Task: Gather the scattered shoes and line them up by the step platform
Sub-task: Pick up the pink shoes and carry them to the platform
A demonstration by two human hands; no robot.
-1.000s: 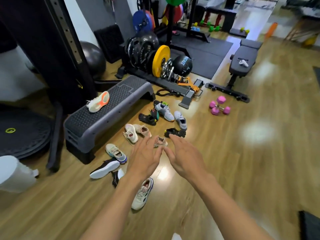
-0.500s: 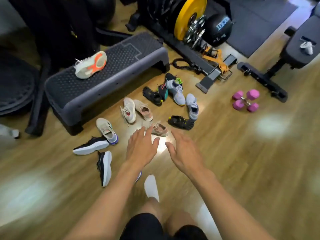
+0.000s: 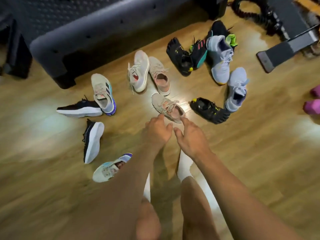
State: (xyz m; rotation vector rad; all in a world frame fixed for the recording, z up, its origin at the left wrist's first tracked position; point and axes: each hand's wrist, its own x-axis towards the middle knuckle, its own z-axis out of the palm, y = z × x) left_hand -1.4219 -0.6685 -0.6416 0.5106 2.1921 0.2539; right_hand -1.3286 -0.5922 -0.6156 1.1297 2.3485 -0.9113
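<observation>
Shoes lie scattered over the wooden floor [image 3: 259, 161] in the single head view, none yet lined up along the dark grey plastic step platform [image 3: 97, 37] at the top. Both hands reach toward a beige mesh sneaker with pale laces [image 3: 167, 107] lying apart from its likely mate, the beige sneaker with a pink lining [image 3: 160, 76] nearer the platform. The left hand [image 3: 156, 133] has loosely curled fingers [image 3: 160, 117] just touching or almost touching the heel; the right hand [image 3: 191, 139] points one finger at the collar. Neither holds anything. Motion blur suggests a quick reach, so I judge the main risk is nudging the sneaker away instead of pinching it, or snagging loose laces. The black toe-shaped shoe [image 3: 209, 110] close by could get knocked too.
</observation>
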